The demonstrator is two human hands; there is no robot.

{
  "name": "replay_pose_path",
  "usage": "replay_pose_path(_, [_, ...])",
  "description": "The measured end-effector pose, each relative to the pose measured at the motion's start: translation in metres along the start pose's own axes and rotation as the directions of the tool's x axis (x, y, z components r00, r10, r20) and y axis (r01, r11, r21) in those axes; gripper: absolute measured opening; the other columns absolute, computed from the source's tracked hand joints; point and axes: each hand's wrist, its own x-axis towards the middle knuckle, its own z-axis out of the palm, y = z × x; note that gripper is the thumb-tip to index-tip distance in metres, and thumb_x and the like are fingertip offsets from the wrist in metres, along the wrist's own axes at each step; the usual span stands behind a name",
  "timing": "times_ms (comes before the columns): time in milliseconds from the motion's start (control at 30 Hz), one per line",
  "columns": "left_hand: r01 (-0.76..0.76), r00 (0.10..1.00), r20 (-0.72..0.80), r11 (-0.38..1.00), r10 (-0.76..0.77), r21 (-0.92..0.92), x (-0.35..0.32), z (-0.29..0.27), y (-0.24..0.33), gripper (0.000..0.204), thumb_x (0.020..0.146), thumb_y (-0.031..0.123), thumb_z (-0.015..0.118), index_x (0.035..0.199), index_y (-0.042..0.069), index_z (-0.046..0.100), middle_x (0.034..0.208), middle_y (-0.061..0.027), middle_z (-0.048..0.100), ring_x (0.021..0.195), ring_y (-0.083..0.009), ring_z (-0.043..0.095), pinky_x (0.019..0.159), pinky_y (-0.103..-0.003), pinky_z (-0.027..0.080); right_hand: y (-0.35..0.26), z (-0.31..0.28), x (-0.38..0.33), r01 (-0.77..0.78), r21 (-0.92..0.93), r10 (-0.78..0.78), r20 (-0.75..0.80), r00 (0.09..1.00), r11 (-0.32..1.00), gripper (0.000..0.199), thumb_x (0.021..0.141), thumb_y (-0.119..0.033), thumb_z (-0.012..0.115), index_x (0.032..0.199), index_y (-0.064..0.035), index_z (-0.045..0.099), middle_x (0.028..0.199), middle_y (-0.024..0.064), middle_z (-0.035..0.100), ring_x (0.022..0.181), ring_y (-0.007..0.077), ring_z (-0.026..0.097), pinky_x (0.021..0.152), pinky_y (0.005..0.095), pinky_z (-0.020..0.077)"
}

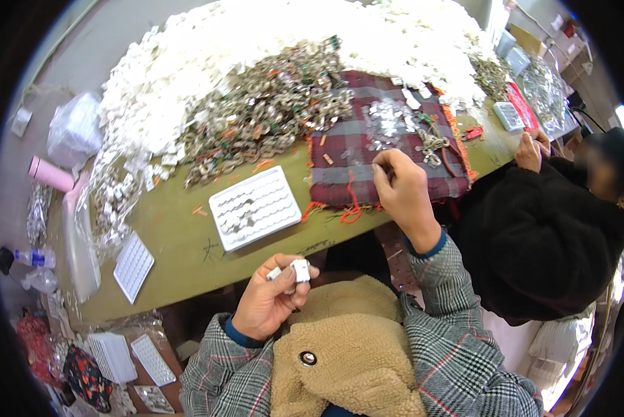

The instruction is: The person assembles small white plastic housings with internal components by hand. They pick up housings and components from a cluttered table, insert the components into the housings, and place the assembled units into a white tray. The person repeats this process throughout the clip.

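Note:
My left hand (267, 299) is closed around small white plastic blocks (300, 270) at the table's near edge, above my lap. Over the near right part of a dark red and grey plaid cloth (367, 181) hovers my right hand (404, 191). Its fingertips are pinched together; anything between them is too small to make out. On the cloth lies a scatter of small clear and shiny pieces (388, 121). A white slotted tray (284, 182) rests left of the cloth, with a few shiny small pieces (239, 219) in its rows.
A huge heap of white plastic parts (187, 62) covers the table's far side, with a mound of metal pieces (270, 104) before it. A second white tray (133, 267) and a pink bottle (51, 174) are at left. A co-worker's hands (531, 149) are at right.

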Motion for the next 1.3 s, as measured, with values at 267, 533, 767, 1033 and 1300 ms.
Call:
replay_pose_path(267, [-0.186,0.978,0.076,0.979,0.192,-0.084,-0.021,0.001,0.000,0.022,0.101,0.011,0.056,0.119,0.000,0.060,0.098,-0.0124,0.068,0.079,-0.0148,0.066,0.068,-0.027,0.059,-0.080,0.046,-0.085,-0.053,0.668,-0.253,0.352,0.901,0.742,0.007,0.091,0.006,0.062,0.097,0.0052,0.060,0.110,0.0120,0.057,0.095,0.0143,0.059,0.082,0.0266,0.0507])
replay_pose_path(533, [-0.229,0.972,0.025,0.968,0.232,-0.100,-0.028,-0.001,-0.001,0.022,0.101,0.012,0.055,0.118,-0.002,0.060,0.094,-0.0100,0.067,0.078,-0.0152,0.067,0.066,-0.027,0.060,-0.086,0.056,-0.088,-0.020,0.668,-0.247,0.303,0.921,0.744,0.007,0.086,0.007,0.063,0.092,0.0041,0.059,0.103,0.0129,0.061,0.087,0.0171,0.063,0.075,0.0279,0.0524])
replay_pose_path(767, [-0.259,0.966,0.013,0.966,0.259,-0.011,-0.022,0.004,-0.001,0.022,0.100,0.011,0.058,0.117,-0.004,0.061,0.096,-0.0106,0.068,0.078,-0.0153,0.067,0.067,-0.028,0.060,-0.081,0.047,-0.079,0.147,0.555,-0.352,0.283,0.892,0.819,0.011,0.083,0.010,0.062,0.092,0.0041,0.059,0.103,0.0153,0.062,0.085,0.0184,0.065,0.075,0.0280,0.0538])
replay_pose_path(1033, [-0.257,0.962,-0.077,0.964,0.261,0.061,-0.015,-0.005,-0.010,0.021,0.099,0.009,0.059,0.116,-0.003,0.061,0.096,-0.0108,0.068,0.078,-0.0161,0.067,0.068,-0.028,0.058,-0.073,0.057,-0.082,0.249,0.464,-0.389,0.234,0.891,0.850,0.013,0.078,0.009,0.066,0.089,0.0026,0.063,0.097,0.0164,0.065,0.082,0.0262,0.067,0.072,0.0319,0.0541])
replay_pose_path(1300, [-0.204,0.976,-0.075,0.979,0.205,0.019,-0.018,-0.006,-0.006,0.019,0.098,0.011,0.061,0.114,0.000,0.062,0.090,-0.0076,0.069,0.076,-0.0147,0.067,0.068,-0.027,0.057,-0.081,0.053,-0.078,0.204,0.483,-0.358,0.250,0.900,0.851,0.013,0.077,0.008,0.067,0.087,0.0017,0.062,0.094,0.0147,0.064,0.078,0.0249,0.065,0.068,0.0312,0.0514])
